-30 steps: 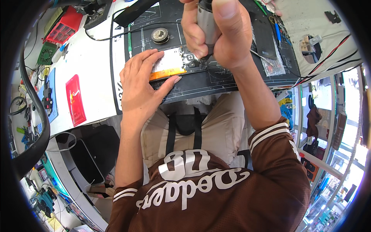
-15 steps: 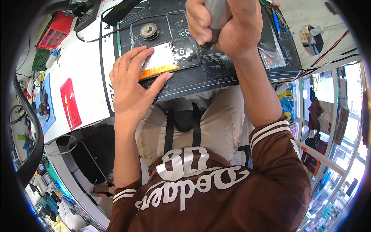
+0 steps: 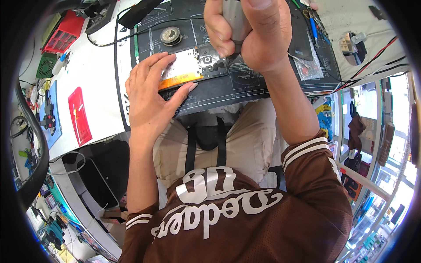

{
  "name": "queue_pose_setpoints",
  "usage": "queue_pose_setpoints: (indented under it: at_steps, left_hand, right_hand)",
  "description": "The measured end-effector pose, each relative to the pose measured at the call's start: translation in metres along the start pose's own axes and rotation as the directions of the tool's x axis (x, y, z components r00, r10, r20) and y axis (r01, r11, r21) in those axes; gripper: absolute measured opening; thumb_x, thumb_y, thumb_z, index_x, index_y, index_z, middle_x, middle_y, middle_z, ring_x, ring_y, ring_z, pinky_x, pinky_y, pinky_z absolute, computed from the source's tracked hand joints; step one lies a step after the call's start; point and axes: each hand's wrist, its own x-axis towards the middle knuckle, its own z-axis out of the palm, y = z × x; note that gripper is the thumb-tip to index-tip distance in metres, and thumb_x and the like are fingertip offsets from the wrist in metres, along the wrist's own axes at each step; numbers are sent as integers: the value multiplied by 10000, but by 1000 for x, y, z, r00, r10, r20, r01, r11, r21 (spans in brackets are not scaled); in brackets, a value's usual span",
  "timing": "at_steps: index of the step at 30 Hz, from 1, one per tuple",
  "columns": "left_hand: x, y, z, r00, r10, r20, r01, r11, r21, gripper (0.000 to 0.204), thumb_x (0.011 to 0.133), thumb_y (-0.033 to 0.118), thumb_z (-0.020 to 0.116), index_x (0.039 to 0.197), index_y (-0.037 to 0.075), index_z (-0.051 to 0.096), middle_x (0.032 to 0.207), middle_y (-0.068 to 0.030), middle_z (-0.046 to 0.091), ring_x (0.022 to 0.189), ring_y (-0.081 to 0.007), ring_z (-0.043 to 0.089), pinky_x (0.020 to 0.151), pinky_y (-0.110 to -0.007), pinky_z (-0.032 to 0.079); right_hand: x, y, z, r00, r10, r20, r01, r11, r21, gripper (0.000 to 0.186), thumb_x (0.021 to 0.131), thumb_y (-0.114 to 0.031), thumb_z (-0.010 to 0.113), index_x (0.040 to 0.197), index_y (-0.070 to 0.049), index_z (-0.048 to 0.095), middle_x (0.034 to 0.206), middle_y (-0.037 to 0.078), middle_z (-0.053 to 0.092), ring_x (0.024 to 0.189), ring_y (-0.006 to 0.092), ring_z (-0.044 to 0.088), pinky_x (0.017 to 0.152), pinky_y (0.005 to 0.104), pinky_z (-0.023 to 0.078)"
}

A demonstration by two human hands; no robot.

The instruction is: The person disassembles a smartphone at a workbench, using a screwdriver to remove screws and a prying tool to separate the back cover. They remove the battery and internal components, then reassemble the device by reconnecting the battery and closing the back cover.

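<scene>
An opened smartphone (image 3: 213, 61), back cover off, lies flat on the black work mat (image 3: 221, 94). Its silvery battery area, orange strip and dark camera end face up. My left hand (image 3: 149, 90) holds the phone's left end, fingers over the far side and thumb along the near edge. Above the phone's right end, my right hand (image 3: 265, 44) is wrapped round a grey handheld tool (image 3: 237, 22) that looks like an electric screwdriver. My hand hides the tool's tip, so I cannot tell whether it touches the phone.
Behind the phone stands a round spool (image 3: 170, 36), probably solder wire, with a black cable (image 3: 144, 33) beyond it. A red packet (image 3: 80, 116) lies on the white table at left. Right of my wrist are a clear plastic bag (image 3: 309, 68) and a blue-handled tool (image 3: 313, 27).
My right hand and the grey tool have shifted slightly left and now cover more of the phone's right end. The left hand and phone stay nearly where they were.
</scene>
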Motion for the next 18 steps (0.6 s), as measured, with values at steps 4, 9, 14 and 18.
queue_pose_setpoints:
  at_steps: [4, 9, 14, 18]
  left_hand:
    - [0, 0, 1, 1000, -7, -3, 7, 1000, -1, 625, 822, 372, 928, 1342, 109, 705, 1419, -63, 640, 1347, -293, 554, 1177, -457, 371]
    - [-1, -1, 1, 1000, -9, 1, 9, 1000, 14, 637, 822, 381, 928, 1358, 125, 699, 1429, -63, 634, 1356, -294, 549, 1188, -460, 365]
    - [-1, -1, 1, 1000, -15, 9, 15, 1000, 14, 650, 828, 408, 922, 1367, 125, 695, 1435, -64, 630, 1360, -291, 546, 1199, -462, 358]
    - [-1, 0, 1, 1000, -21, 16, 21, 1000, 22, 657, 834, 426, 916, 1370, 120, 693, 1439, -67, 627, 1363, -288, 545, 1204, -463, 355]
  right_hand:
    - [0, 0, -4, 1000, 11, -5, -11, 1000, 21, 623, 1078, -563, 614, 1273, 23, 534, 697, 76, 590, 483, 95, 501, 459, 241, 430]
    - [7, -27, 15, 958, 151, -244, -101, 973, 206, 658, 1073, -630, 569, 1272, -4, 528, 677, 69, 564, 459, 114, 496, 446, 251, 438]
    - [10, -12, 2, 976, -17, -216, 36, 995, 88, 647, 1079, -638, 549, 1264, -19, 526, 673, 57, 544, 457, 113, 488, 439, 249, 436]
    - [11, -2, -6, 984, -93, -152, 83, 994, -73, 606, 1084, -607, 564, 1262, -28, 531, 680, 53, 547, 465, 110, 499, 442, 246, 437]
